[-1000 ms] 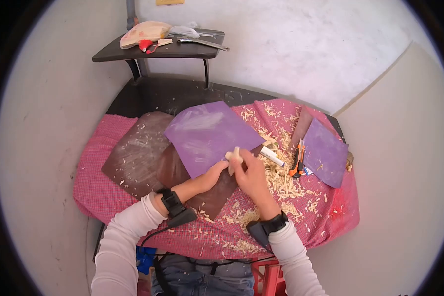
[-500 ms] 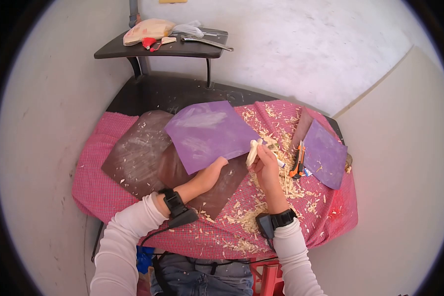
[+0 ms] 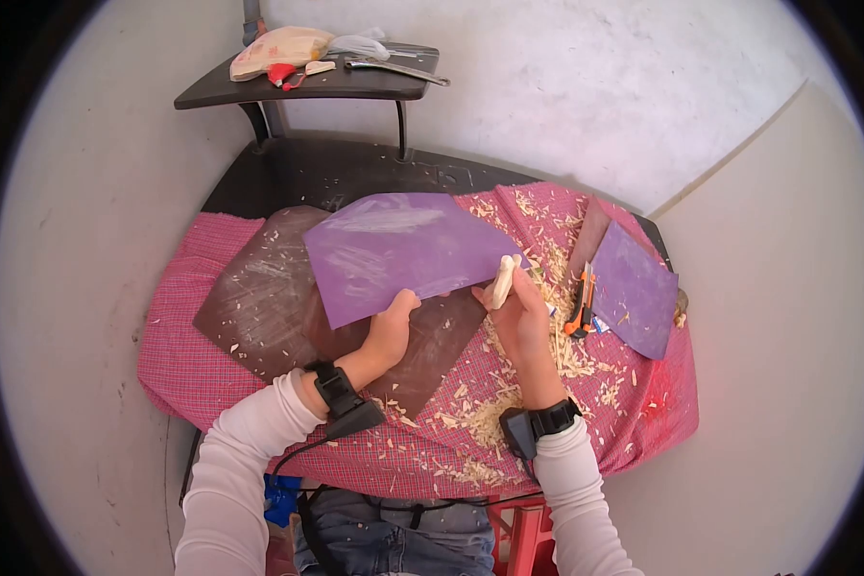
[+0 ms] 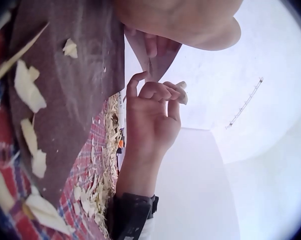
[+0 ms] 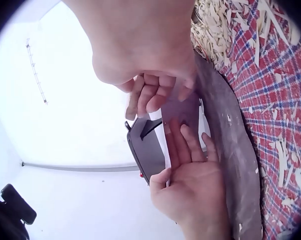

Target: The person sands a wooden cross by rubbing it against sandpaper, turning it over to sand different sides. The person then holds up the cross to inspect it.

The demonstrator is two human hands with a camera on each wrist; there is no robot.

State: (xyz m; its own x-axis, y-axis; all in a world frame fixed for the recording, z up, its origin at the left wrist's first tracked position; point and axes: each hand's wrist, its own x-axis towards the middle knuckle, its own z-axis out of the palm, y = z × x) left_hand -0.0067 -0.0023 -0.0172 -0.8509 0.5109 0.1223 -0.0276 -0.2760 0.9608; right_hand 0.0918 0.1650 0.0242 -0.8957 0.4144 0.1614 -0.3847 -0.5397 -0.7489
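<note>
My left hand grips a purple sandpaper sheet by its near edge. In the right wrist view its thumb lies on one face and the fingers spread behind the other. Between the thumb and fingers of my right hand is a small pale carved piece of wood, held upright by the sheet's right corner. Only a bit of that carving shows past the fingertips in the left wrist view. White dust streaks the sheet's upper face.
Brown sheets sprinkled with shavings lie on the red checked cloth. Wood shavings are heaped to the right, by an orange cutter knife and another purple sheet. A black shelf carries a bag and a wrench.
My hands were together at the carving; the right has drawn it off to the right. My left hand has taken hold of the purple sheet, which has shifted left and lifted at its near edge.
</note>
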